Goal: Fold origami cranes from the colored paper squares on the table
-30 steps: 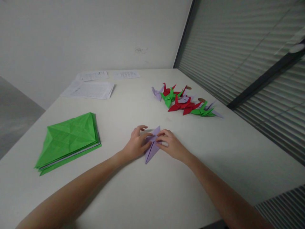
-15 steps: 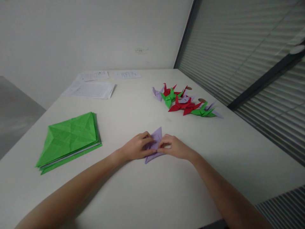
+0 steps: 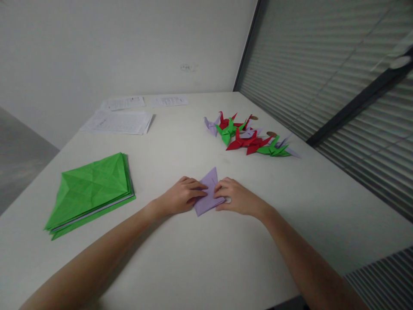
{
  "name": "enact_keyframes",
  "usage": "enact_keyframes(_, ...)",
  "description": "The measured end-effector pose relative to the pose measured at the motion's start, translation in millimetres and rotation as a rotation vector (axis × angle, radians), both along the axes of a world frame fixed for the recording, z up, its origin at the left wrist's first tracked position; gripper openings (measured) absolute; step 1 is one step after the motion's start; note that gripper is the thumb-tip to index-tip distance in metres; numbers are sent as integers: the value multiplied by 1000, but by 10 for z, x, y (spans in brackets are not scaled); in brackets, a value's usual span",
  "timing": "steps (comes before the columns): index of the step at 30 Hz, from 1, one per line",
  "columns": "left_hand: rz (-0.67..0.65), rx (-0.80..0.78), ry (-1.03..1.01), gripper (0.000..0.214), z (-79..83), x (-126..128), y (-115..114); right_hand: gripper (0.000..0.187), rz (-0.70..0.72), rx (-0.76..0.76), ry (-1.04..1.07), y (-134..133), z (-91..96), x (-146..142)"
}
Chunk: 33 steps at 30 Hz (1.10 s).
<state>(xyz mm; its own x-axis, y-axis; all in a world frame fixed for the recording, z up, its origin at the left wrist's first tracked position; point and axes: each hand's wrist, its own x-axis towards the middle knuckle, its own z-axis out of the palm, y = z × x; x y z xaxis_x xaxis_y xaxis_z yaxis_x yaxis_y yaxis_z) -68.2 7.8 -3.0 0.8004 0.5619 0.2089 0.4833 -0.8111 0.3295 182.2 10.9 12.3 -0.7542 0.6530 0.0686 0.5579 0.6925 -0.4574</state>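
A folded sheet of purple origami paper (image 3: 209,189) lies on the white table, one pointed corner away from me. My left hand (image 3: 183,195) is closed on its left side, the fingertips pressing on top; the thumb is mostly hidden. At the right edge, my right hand (image 3: 235,196) pinches the same paper between curled fingers above and the thumb low down. Beyond my hands sits a cluster of folded paper cranes in red (image 3: 242,141), green (image 3: 227,131) and purple (image 3: 211,125).
To the left lies a stack of creased green paper (image 3: 95,185) with a pale layer near its bottom. Printed sheets (image 3: 118,122) are at the back left of the table (image 3: 180,267). Blinds (image 3: 329,64) run along the right side, a wall (image 3: 129,43) behind.
My right hand has gone from pinching at the paper's lower middle to holding its right edge. The left fingers have spread flatter, and more of the purple paper shows.
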Motion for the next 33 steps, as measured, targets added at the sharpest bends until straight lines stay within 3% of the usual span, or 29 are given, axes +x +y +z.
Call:
enact_keyframes(5,-3,59,62,39,11,4,-25,8,72,113,11,1,-15,-1)
enact_keyframes(11,7,112,66,71,21,-13,-13,9,-20,269,-44,43,-68,15)
enact_keyframes(19,-1,133,21,49,11,-16,13,12,-155,124,9,71,-119,35)
enact_keyframes(24,36,140,8,41,-72,2,18,6,-175,23,25,24,-41,3)
enact_keyframes(30,102,169,-33,42,-176,59,-2,44,-119,142,6,-62,49,-53)
enact_keyframes(33,108,153,-88,38,-187,75,-19,48,-89,127,15,-89,27,-80)
